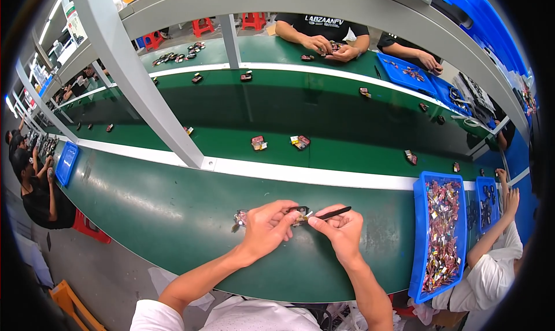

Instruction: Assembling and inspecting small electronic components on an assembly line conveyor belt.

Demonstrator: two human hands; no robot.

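My left hand (267, 227) is closed around a small black plastic casing (300, 209) with a tiny circuit part and wires, held above the green bench. In my right hand (342, 234) is a slim black tweezer-like tool (335, 213). Its back end points to the upper right, and its tip meets the casing between both thumbs; the fingers partly hide that contact. Just left of my left hand, a small cluster of red and silver circuit parts (240, 218) lies on the bench.
A blue tray (417, 256) full of small circuit parts stands at the bench's right. Beyond a white rail (300, 175), a green conveyor belt (347, 146) carries scattered small assemblies. A grey post (136, 82) rises front left. Co-workers sit opposite, at right and far left.
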